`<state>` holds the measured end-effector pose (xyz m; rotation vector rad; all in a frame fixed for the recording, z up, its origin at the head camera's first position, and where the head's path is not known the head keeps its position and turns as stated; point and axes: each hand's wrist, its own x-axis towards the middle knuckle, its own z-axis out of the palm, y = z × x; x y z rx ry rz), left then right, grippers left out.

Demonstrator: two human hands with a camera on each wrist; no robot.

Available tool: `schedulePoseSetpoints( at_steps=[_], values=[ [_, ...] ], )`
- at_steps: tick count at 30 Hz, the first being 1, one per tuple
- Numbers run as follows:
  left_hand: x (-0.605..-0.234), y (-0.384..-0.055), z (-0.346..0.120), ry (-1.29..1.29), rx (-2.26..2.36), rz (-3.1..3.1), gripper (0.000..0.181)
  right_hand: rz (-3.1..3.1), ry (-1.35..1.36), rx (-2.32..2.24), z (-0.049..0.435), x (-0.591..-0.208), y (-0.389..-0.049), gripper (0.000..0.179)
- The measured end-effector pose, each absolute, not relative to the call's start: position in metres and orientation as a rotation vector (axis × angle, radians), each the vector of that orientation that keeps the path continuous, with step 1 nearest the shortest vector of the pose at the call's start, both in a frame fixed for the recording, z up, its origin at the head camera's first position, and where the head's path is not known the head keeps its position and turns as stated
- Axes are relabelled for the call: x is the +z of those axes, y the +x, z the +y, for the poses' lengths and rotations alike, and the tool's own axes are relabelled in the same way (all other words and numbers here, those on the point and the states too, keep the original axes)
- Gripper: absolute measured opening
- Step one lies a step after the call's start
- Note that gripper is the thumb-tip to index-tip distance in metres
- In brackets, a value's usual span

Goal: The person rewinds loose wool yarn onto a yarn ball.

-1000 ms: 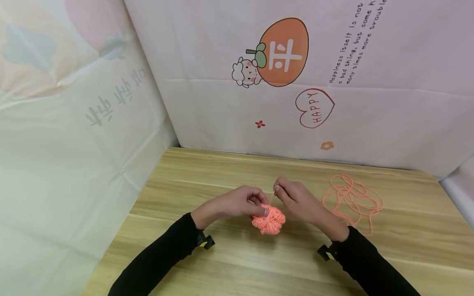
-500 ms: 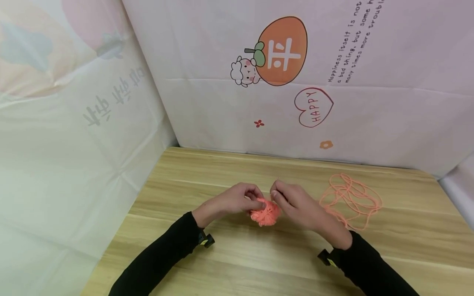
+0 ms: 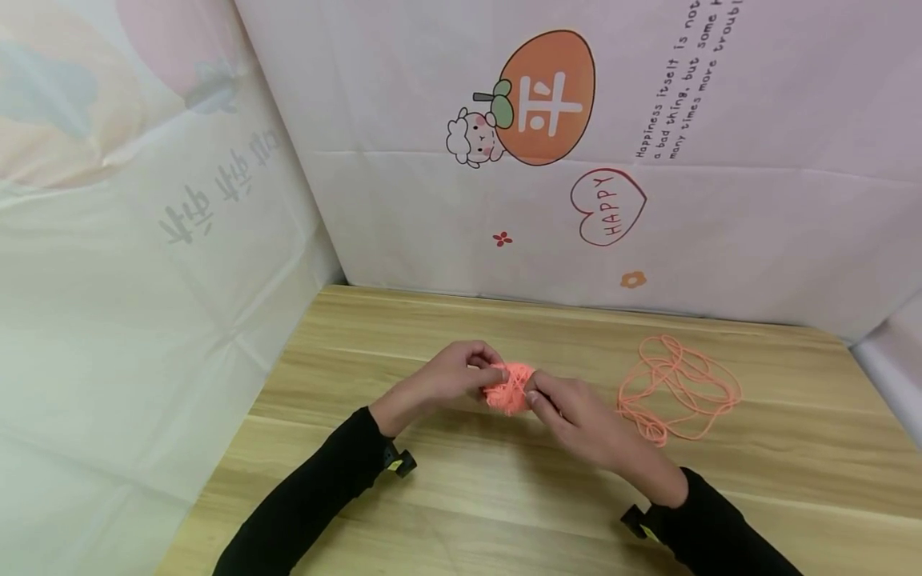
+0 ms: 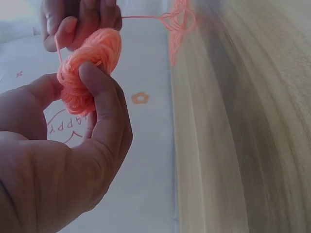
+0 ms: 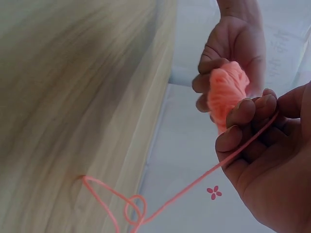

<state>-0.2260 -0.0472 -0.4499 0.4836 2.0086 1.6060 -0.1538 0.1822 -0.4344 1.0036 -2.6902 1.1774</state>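
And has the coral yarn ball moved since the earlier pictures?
Yes, in the head view the coral yarn ball is closer to the wooden tabletop's far edge.

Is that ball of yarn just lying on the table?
No, the left hand holds the yarn ball up off the wooden table.

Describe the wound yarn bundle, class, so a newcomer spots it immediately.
Find the wooden table, then the left hand above it. That hand grips the coral yarn bundle. It is compactly wound, unlike the loose yarn loops lying to its right.
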Motion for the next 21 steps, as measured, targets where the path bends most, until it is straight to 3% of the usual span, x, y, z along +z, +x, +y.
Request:
schedulePoseSetpoints(
  at_steps=[12,21],
  values=[
    [-0.442,-0.232,-0.049,0.517,1.780,1.918,0.026,-2.643,1.035,1.221,0.183,-0.449,-0.153,0.023],
    [-0.435,-0.227,-0.046,0.578,1.948,1.833,0.023,-2.704,0.832,1.372,0.188,-0.453,-0.155,0.016]
  ],
)
